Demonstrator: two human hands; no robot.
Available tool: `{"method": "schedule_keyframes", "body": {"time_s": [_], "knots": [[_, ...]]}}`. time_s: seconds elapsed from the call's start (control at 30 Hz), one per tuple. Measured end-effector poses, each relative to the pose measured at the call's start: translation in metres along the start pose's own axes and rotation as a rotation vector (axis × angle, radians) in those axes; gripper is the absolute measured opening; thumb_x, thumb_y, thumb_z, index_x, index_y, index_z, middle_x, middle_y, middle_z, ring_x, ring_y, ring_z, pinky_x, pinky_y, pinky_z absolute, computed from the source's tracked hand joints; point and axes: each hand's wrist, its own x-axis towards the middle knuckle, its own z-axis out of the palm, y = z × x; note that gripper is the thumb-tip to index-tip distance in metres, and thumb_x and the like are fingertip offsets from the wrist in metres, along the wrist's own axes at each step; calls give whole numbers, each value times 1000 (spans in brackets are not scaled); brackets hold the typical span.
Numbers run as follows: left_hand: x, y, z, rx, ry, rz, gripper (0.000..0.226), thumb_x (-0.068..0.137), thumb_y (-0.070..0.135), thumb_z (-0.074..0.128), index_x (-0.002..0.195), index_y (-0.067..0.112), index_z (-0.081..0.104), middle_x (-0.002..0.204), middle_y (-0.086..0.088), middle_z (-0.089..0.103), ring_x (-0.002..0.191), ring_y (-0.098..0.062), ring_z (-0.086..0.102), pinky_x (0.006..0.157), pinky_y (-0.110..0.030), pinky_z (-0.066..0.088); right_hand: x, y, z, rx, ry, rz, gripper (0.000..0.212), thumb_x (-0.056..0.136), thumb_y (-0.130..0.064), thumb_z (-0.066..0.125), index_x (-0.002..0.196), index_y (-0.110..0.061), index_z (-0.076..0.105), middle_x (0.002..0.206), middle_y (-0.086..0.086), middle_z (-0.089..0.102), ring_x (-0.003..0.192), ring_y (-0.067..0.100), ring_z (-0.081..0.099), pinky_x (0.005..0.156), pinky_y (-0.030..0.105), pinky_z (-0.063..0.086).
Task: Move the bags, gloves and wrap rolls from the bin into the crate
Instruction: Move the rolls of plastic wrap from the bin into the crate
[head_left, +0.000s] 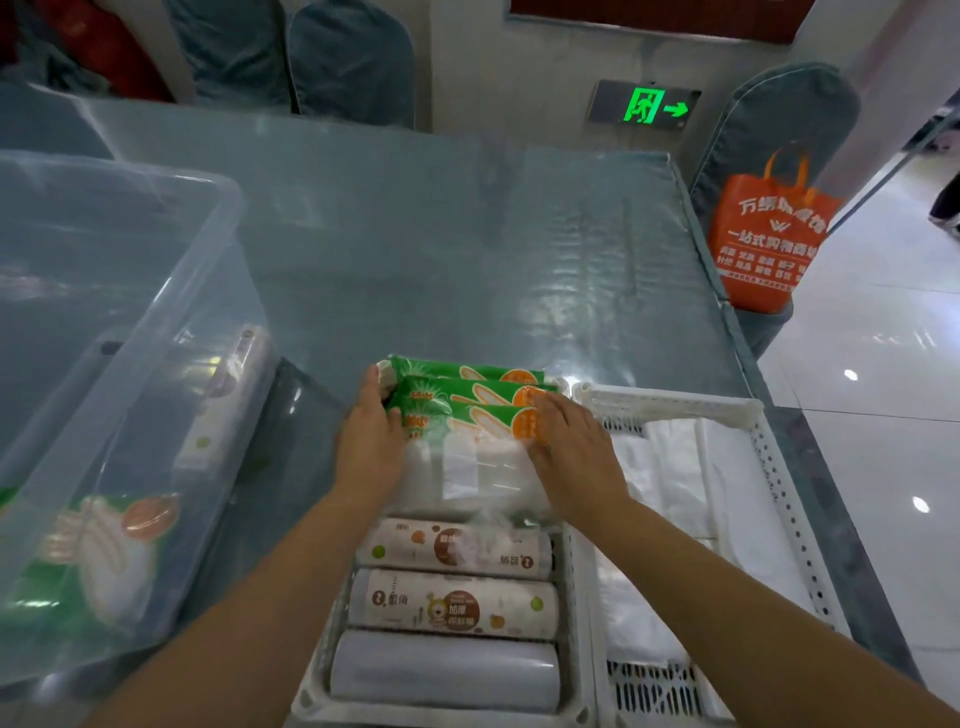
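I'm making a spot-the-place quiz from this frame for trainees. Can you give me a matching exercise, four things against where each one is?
Things:
1. green glove packs
2. wrap rolls
3. orange tote bag
4. clear bin

Places:
A. on a chair beyond the table's right edge
B. on the table at the left
C. between the left hand and right hand, at the crate's far end
D. side by side in the near part of the white crate

Pairs: 1-C, 2-D, 3-A, 4-B

Orange tote (769, 244); green exit sign (647, 106)
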Motion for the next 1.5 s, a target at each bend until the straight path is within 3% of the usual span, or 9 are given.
{"method": "schedule_keyframes", "body": {"time_s": [0.17, 0.33, 0.53, 0.63, 0.77, 0.9, 1.1, 1.27, 1.5], "knots": [[14, -7, -3, 104, -34, -25, 48, 87, 0, 36, 131, 21, 39, 100, -17, 65, 86, -39, 59, 75, -41, 48, 21, 5, -5, 21, -9, -3, 42, 94, -23, 45, 135, -15, 40, 140, 5, 45, 128, 22, 40, 109, 39, 29], [22, -10, -13, -91, -188, -35, 54, 87, -1, 34, 127, 35, 41, 106, 1, 60, 93, -19, 54, 81, -29, 42, 36, 3, 3, -25, -31, -62, 46, 91, -20, 42, 136, -18, 38, 141, 3, 43, 127, 20, 38, 108, 38, 31], [27, -14, -24, -216, -288, 17, 61, 83, -13, 37, 134, 21, 39, 113, 3, 53, 103, -10, 48, 70, 5, 35, 47, 2, 8, -32, 102, -3, 40, 82, -15, 55, 122, -19, 51, 127, 5, 53, 116, 27, 46, 97, 42, 35], [28, -14, -24, -163, -322, 33, 58, 86, -11, 37, 137, 17, 36, 123, -4, 51, 107, -9, 43, 86, -8, 32, 53, 6, 5, -58, 79, -6, 54, 73, -18, 68, 124, -14, 50, 126, 7, 54, 113, 29, 47, 92, 42, 37], [30, 0, -27, -60, -324, 93, 56, 86, -9, 36, 136, 16, 35, 128, -9, 52, 110, -15, 48, 89, -21, 35, 65, 7, -1, -153, 16, -18, 52, 78, -20, 64, 128, -18, 48, 131, 4, 52, 118, 28, 39, 94, 42, 31], [8, 1, -32, 160, -132, 110, 66, 82, 5, 54, 140, 14, 25, 136, -16, 45, 122, -33, 45, 104, -46, 37, 58, 3, -4, -150, 59, -3, 39, 88, -16, 51, 127, -16, 50, 133, 6, 51, 120, 28, 39, 96, 42, 31], [-90, -24, -27, 449, -286, 509, 74, 85, 43, 48, 146, 18, 13, 155, 1, 12, 142, -13, 6, 113, -26, -12, -13, -18, 3, 23, 188, -146, 33, 83, -5, 57, 115, -12, 61, 124, 8, 59, 115, 28, 50, 94, 40, 38], [-146, -48, -23, 248, -329, 258, 79, 90, 46, 39, 141, 27, -19, 153, 9, -16, 135, 2, -25, 112, -21, -15, -85, -22, 17, 391, 197, -14, 35, 91, -13, 49, 126, -12, 50, 133, 0, 43, 126, 7, 32, 108, 11, 20], [-148, -41, -24, 189, -340, 191, 74, 92, 32, 47, 146, 15, -1, 156, -1, -8, 140, -7, -10, 117, -31, -4, -116, -36, 36, 340, 87, -65, 38, 93, -12, 48, 131, -8, 42, 142, 7, 35, 131, 6, 22, 108, 6, 7]]}}
